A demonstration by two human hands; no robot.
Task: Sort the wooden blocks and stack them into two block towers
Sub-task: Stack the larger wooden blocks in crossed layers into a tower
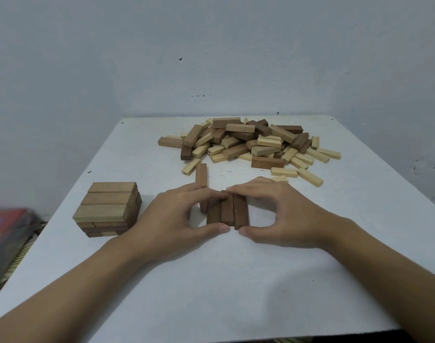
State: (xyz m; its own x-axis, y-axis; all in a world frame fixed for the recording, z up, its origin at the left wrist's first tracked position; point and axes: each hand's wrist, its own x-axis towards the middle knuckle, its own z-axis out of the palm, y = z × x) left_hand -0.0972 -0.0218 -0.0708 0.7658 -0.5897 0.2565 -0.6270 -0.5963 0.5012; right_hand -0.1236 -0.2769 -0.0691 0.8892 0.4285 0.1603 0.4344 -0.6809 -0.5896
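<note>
Two forearms come in from the lower corners of the frame and meet at centre over the white table (236,280). Left hand (172,219) and right hand (283,214) mirror each other: thumbs against the near ends, curled fingers over the far ends of three dark blocks (227,212). Both hands pinch this row. The blocks lie flat, side by side and touching, long axes pointing away from the camera. Likely reason for the grip: squaring the ends flush so the row can serve as the base layer of a second tower.

Just behind the left fingers lies a single brown block (201,174), also pointing away, partly hidden. Probably set aside for the next layer.

Left of centre, well apart from the hands, stands a short tower (107,209) of lighter brown blocks, three across on top, layers crossed beneath. Blurred clutter (8,233) sits off the table edge at far left; cannot tell what it is.

Upper centre: an unsorted pile (251,144) of pale, mid-brown and dark blocks near the far edge, against a bare wall (211,45). Judged early in the task.
</note>
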